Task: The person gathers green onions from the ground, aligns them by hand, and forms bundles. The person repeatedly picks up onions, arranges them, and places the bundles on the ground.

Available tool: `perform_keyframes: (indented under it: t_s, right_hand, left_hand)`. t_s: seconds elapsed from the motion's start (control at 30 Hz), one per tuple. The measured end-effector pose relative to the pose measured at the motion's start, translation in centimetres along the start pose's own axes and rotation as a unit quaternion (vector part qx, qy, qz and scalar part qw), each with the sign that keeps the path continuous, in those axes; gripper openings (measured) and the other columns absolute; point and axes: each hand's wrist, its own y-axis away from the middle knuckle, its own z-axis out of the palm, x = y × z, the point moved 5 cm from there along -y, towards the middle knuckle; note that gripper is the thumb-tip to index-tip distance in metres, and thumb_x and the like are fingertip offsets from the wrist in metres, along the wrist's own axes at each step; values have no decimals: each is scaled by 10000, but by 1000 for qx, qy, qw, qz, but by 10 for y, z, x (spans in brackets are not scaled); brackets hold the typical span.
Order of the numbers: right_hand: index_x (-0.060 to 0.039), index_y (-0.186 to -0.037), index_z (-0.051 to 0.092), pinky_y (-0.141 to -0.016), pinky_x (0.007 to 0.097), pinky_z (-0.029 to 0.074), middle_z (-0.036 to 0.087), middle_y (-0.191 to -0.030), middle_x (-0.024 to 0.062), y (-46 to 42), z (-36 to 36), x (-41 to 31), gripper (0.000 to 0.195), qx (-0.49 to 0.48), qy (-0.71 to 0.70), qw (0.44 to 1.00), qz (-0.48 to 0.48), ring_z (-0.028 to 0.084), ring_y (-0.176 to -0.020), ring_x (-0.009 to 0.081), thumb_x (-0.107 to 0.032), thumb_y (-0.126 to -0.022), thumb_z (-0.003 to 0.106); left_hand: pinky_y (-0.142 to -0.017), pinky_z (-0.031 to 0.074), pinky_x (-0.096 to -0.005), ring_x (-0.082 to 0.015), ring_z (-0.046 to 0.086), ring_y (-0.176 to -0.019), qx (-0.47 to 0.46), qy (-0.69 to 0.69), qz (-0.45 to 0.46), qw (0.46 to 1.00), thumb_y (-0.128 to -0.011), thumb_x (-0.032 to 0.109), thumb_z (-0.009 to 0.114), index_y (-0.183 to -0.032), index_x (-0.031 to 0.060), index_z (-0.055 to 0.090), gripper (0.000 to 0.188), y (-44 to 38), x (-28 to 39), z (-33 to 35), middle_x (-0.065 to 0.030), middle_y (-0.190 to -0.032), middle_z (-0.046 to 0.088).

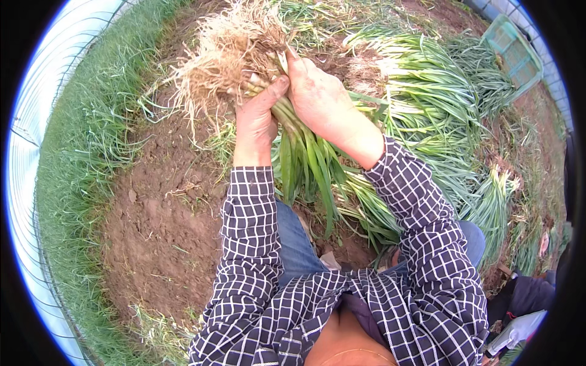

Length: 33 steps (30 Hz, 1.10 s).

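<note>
A thick bunch of green allium plants (300, 137), with the look of chives or young green onions, is held up in front of me. My left hand (258, 114) wraps around its pale stems from the left, thumb lying across them. Against the other side, my right hand (322, 98) has its fingers closed at the stem bases near a whitish stalk (282, 61). A wide tangle of pale dry roots (219, 64) fans out beyond both hands. Green leaves hang down toward my knees. The hands hide part of the stems.
Rows of pulled alliums (425, 82) lie to the right, with a smaller bundle (492, 201) nearer. A green plastic crate (515, 55) stands at far right. Bare soil (160, 228) lies left, bordered by growing greens (78, 183) and a plastic-film tunnel wall (27, 151). Dark cloth (526, 293) sits lower right.
</note>
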Motion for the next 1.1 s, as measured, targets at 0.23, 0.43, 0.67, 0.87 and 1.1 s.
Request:
perform_keyframes:
  t_s: [0.23,0.43,0.67,0.87,1.1]
  right_hand:
    - [110,-1320,171,-975,366,383,353,-1264,338,-2,3,0,696,-257,26,965,-54,412,-1159,419,-76,-738,505]
    - [19,-1391,-17,-1068,337,254,254,-1381,282,3,12,27,1179,-171,-396,899,80,314,-1273,338,-183,-581,816]
    - [-10,-951,608,-788,314,486,635,-887,111,8,35,46,430,-351,-319,864,171,600,-831,207,-154,-585,782]
    - [-72,-887,665,-735,317,491,657,-881,92,5,-5,37,426,-414,-394,814,102,614,-738,194,-318,-558,779]
    - [50,-1217,461,-935,341,407,566,-1125,189,20,21,52,963,-350,-384,838,166,551,-1034,279,-668,-605,653]
  left_hand:
    - [-755,495,-292,-158,616,-802,-31,3,-4,1000,-682,64,744,-926,14,631,273,-7,0,3,-69,-852,648]
    - [-746,512,-289,-156,624,-784,-32,-65,29,997,-668,69,742,-959,32,621,318,-6,1,12,-60,-869,651]
    - [-783,535,-301,-195,629,-851,20,-76,20,997,-683,-38,692,-1078,-27,529,428,0,-12,20,-117,-878,639]
    - [-871,463,-342,-211,589,-924,-140,-82,-55,985,-645,-53,677,-1110,-4,532,489,-1,-6,9,-102,-1038,603]
    - [-835,498,-355,-257,604,-878,-51,-153,44,986,-667,67,662,-1038,-27,544,400,-1,26,40,-127,-914,602]
